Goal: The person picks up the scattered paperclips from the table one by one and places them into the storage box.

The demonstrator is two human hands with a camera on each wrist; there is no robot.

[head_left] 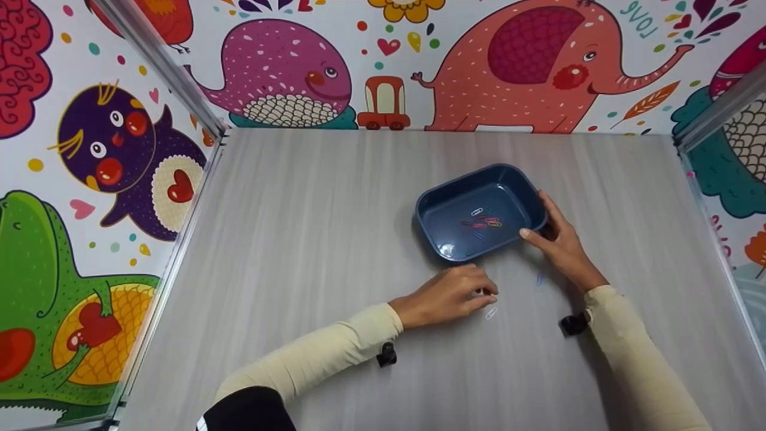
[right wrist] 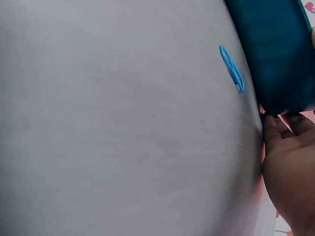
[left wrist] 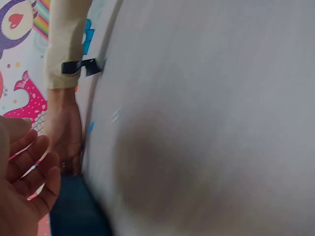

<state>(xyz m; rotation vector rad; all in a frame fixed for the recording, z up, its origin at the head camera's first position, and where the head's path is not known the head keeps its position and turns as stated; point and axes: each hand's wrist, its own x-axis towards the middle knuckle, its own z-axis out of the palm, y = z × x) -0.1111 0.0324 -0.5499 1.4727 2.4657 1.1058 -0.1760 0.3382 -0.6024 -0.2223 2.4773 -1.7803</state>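
Note:
A dark blue plastic box (head_left: 428, 230) stands on the table with several coloured paper clips (head_left: 479, 225) lying on its bottom. My right hand (head_left: 562, 248) grips its near right corner, thumb over the rim and fingers round the outer side. In front of the box, my left hand (head_left: 452, 296) hovers low with fingers loosely bent; the left wrist view shows nothing between thumb and fingers. Just beyond its fingertips a white paper clip (head_left: 491, 313) lies on the table. A blue paper clip (right wrist: 232, 69) lies beside the box, close to the right hand.
The light wood-grain table (head_left: 311, 191) is bordered by metal frame rails (head_left: 173, 257). Walls printed with cartoon animals (head_left: 287, 72) rise at the back and both sides. Small black wrist mounts (head_left: 388, 354) stick out from both sleeves.

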